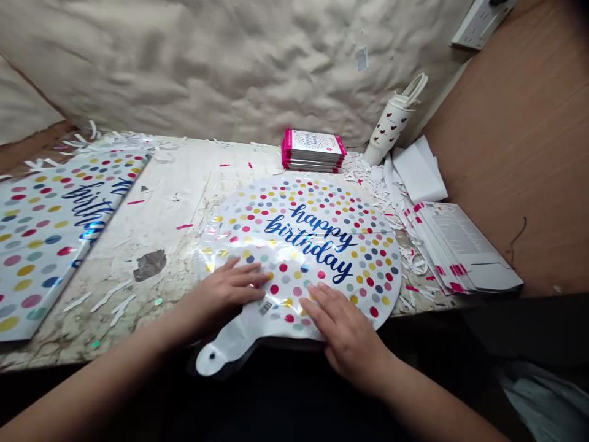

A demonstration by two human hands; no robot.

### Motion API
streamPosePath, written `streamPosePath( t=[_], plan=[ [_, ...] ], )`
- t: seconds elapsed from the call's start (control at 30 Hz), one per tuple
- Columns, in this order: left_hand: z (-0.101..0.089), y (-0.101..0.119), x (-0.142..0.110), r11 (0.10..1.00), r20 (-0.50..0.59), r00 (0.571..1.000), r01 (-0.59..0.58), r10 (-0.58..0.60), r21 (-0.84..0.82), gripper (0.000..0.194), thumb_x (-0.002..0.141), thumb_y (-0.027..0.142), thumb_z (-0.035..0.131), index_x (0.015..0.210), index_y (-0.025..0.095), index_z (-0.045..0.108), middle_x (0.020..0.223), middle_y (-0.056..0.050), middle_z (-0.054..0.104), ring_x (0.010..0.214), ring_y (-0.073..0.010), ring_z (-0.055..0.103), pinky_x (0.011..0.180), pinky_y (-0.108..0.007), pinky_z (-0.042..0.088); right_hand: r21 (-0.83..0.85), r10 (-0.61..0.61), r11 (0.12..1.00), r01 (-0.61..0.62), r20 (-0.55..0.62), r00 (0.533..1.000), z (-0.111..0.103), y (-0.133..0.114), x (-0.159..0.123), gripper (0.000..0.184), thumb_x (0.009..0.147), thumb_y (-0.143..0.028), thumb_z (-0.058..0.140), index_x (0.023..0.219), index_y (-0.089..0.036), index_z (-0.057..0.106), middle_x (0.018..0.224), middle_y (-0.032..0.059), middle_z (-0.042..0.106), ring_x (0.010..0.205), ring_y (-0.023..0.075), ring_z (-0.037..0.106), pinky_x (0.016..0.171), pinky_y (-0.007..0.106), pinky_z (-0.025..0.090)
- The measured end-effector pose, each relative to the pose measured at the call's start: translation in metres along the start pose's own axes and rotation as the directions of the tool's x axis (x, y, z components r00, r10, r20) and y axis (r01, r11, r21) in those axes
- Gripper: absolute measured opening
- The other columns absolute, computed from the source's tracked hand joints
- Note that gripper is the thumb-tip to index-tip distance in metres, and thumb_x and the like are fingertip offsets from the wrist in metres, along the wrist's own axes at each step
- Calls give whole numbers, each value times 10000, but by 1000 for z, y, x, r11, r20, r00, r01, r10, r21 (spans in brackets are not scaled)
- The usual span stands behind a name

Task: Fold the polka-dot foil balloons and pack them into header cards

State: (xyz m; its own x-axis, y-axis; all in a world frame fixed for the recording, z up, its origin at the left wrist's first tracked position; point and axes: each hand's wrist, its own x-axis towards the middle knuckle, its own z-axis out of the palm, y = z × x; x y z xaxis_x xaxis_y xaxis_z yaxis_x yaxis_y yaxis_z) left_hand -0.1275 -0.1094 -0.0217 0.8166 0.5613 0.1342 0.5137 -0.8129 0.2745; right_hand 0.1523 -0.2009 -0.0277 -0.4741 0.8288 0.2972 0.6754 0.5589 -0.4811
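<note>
A flat round foil balloon (313, 239) with coloured dots and blue "happy birthday" lettering lies on the worn white table (175, 209). Its white neck tab (216, 356) hangs over the near edge. My left hand (225, 294) rests flat on the balloon's lower left part, fingers stretched out. My right hand (343, 328) lies flat on its lower right part, fingers extended. Neither hand grips anything.
A stack of the same dotted balloons (41, 233) lies at the left. Pink-edged packets (313, 150) are piled at the back. Flat card sleeves (455, 245) fan out at the right beside white sheets (418, 172) and a heart-print cup (391, 126). Paper scraps litter the table.
</note>
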Motion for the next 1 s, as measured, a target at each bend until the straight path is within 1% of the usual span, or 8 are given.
streamPosePath(
  t=[0.23, 0.4, 0.53, 0.63, 0.77, 0.83, 0.9, 1.0],
  plan=[
    [25, -12, -16, 991, -40, 999, -34, 30, -128, 355, 890, 177, 399, 1148, 311, 602, 1194, 8, 611, 1197, -192, 486, 1035, -360, 360, -455, 519, 714, -532, -165, 839, -35, 92, -44, 499, 821, -52, 328, 1297, -112, 465, 1286, 154, 519, 1199, 277, 478, 980, 465, 426],
    [6, -22, -12, 994, 121, 993, 6, 8, -110, 520, 833, 171, 429, 1345, 266, 409, 1402, -20, 397, 1307, -228, 332, 1050, -379, 345, -195, 352, 923, -332, 75, 933, -66, 129, -46, 476, 836, -150, 408, 1298, -243, 472, 1365, 30, 451, 1281, 209, 378, 1075, 436, 310],
    [-13, -55, -5, 970, 208, 962, 206, -177, -130, 489, 824, 284, 444, 1313, 271, 459, 1387, -12, 421, 1298, -273, 339, 1054, -420, 310, 107, 453, 869, -483, 218, 864, -93, 149, -26, 333, 828, -279, 473, 1123, -262, 628, 1199, 25, 608, 1152, 218, 527, 1019, 411, 377],
    [-29, -87, 21, 802, 254, 842, 534, -476, -270, 407, 852, 412, 363, 1053, 215, 656, 1060, -33, 678, 998, -257, 612, 868, -362, 482, 251, 618, 727, -639, 167, 768, -105, 169, 12, 349, 755, -487, 536, 877, -204, 700, 903, 49, 708, 888, 228, 643, 817, 346, 504],
    [-39, -102, 66, 608, 105, 633, 769, -767, -200, 507, 827, 533, 369, 939, 125, 649, 800, -94, 688, 765, -291, 637, 675, -390, 509, 222, 746, 653, -724, -27, 665, -97, 198, 66, 517, 752, -631, 412, 826, -170, 633, 671, 32, 659, 639, 184, 611, 568, 281, 488],
    [-34, -88, 78, 678, -97, 671, 728, -735, -103, 489, 838, 482, 390, 1081, 111, 599, 1013, -148, 650, 970, -333, 583, 821, -454, 454, 145, 781, 625, -767, -105, 616, -92, 209, 85, 482, 723, -624, 473, 795, -169, 616, 641, 35, 634, 639, 195, 598, 560, 286, 464],
    [-21, -66, 79, 809, -241, 795, 584, -557, 59, 497, 881, 409, 342, 1232, 97, 505, 1257, -175, 525, 1170, -322, 463, 968, -477, 348, 50, 800, 587, -808, -186, 570, -92, 216, 98, 460, 652, -604, 586, 779, -162, 613, 686, 71, 637, 733, 247, 604, 640, 339, 462],
    [5, -35, 66, 907, -71, 930, 367, -360, 206, 554, 894, 437, 339, 1309, 85, 441, 1360, -185, 429, 1251, -331, 384, 1002, -497, 315, -56, 798, 525, -849, -315, 514, -94, 206, 115, 582, 644, -585, 624, 973, -107, 587, 917, 196, 633, 970, 374, 551, 816, 508, 397]
  ],
)
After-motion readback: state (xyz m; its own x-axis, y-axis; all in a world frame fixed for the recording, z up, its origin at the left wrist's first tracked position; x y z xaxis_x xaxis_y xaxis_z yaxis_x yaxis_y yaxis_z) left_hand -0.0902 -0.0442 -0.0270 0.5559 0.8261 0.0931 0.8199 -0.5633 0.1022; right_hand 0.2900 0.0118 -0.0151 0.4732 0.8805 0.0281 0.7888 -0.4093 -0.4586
